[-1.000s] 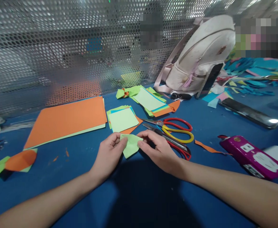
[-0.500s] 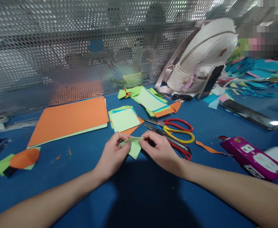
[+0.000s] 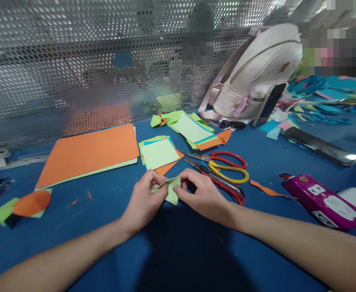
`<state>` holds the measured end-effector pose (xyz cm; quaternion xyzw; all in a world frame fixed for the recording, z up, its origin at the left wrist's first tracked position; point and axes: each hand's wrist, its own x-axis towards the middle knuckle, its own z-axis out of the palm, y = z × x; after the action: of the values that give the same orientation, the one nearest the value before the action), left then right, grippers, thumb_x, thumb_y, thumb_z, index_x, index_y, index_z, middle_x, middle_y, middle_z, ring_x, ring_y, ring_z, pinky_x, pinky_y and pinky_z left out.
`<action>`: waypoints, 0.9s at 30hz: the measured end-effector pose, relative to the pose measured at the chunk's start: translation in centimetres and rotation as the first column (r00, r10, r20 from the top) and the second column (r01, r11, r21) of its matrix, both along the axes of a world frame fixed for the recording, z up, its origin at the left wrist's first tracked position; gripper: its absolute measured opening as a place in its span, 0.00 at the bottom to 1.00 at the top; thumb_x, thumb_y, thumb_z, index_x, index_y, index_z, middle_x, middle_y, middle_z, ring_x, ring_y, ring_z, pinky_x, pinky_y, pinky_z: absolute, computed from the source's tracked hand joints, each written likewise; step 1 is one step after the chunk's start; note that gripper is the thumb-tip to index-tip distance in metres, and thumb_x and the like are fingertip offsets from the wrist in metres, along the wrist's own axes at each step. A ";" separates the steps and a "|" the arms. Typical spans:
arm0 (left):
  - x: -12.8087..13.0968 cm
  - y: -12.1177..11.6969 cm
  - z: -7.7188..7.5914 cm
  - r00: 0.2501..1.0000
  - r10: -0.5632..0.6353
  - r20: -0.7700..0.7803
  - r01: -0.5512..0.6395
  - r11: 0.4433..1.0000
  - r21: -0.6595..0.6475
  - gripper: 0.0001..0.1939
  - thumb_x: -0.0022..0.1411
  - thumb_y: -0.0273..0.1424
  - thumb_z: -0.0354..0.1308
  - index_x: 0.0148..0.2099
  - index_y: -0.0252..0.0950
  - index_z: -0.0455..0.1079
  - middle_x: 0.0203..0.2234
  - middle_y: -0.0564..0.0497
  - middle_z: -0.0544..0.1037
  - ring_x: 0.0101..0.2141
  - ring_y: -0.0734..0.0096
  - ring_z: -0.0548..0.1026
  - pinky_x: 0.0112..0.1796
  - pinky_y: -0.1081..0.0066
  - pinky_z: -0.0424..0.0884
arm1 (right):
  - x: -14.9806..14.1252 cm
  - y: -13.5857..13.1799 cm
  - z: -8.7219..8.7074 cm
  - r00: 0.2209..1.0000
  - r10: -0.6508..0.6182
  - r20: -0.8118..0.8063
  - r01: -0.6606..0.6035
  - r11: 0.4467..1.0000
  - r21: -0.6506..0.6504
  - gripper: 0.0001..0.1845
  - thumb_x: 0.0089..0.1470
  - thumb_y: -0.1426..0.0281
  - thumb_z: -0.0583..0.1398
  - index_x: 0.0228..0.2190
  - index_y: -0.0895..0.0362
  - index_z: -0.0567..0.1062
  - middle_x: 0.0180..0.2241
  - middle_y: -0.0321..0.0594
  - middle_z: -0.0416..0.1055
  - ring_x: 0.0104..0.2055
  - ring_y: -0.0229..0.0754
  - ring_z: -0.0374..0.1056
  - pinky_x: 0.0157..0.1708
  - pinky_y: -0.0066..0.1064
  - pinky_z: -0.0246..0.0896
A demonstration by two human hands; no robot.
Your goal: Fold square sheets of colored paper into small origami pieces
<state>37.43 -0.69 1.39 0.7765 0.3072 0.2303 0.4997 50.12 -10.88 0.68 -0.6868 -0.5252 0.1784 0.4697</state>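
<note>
A small piece of folded light-green paper (image 3: 173, 192) is pinched between my two hands, just above the blue table. My left hand (image 3: 147, 194) grips its left side between thumb and fingers. On the other side, my right hand (image 3: 199, 190) holds the right edge, its thumb pressed on the front. Part of the paper is hidden behind my fingers. Just beyond my hands lies a stack of square paper sheets (image 3: 160, 153), pale green on top. Scissors with red and yellow handles (image 3: 229, 167) and a utility knife (image 3: 223, 178) rest by my right hand.
Large orange sheets (image 3: 89, 154) lie at the left, near an orange paper oval (image 3: 32, 202). More cut paper (image 3: 193, 129) sits behind the square stack. A pale backpack (image 3: 256, 77) leans against the perforated metal panel (image 3: 83, 73). At right are a purple case (image 3: 323, 202) and a black strip (image 3: 320, 146).
The folded paper has turned and bent slightly between my fingers. My right thumb has shifted a little left and down over it. The things on the table have stayed put.
</note>
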 end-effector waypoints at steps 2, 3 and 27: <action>-0.1 0.0 0.0 1.000 0.006 0.008 -0.006 1.000 0.000 0.09 0.54 0.30 0.56 0.26 0.38 0.58 0.28 0.54 0.74 0.30 0.72 0.73 0.32 0.72 0.66 | -0.1 0.0 0.1 1.000 0.007 -0.003 -0.007 1.000 -0.005 0.05 0.49 0.72 0.57 0.24 0.56 0.65 0.23 0.31 0.61 0.26 0.34 0.59 0.28 0.26 0.55; -0.1 0.0 0.0 1.000 0.008 0.012 -0.008 1.000 -0.003 0.09 0.54 0.30 0.56 0.26 0.38 0.57 0.27 0.54 0.74 0.30 0.72 0.72 0.32 0.72 0.66 | -0.1 0.0 0.2 1.000 0.011 -0.005 -0.011 1.000 -0.007 0.05 0.49 0.72 0.57 0.24 0.56 0.65 0.23 0.31 0.60 0.26 0.34 0.58 0.28 0.26 0.55; 0.0 -0.2 0.4 0.992 -0.051 -0.115 0.049 0.998 -0.025 0.04 0.53 0.31 0.54 0.31 0.37 0.63 0.22 0.58 0.67 0.24 0.76 0.63 0.26 0.76 0.59 | 0.2 0.0 -0.1 0.998 0.051 0.041 -0.052 0.998 0.028 0.11 0.54 0.73 0.54 0.21 0.57 0.64 0.22 0.32 0.60 0.26 0.33 0.57 0.27 0.25 0.52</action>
<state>37.48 -0.86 1.75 0.7904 0.3184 0.1691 0.4953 50.33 -10.91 0.58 -0.6695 -0.5546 0.1690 0.4644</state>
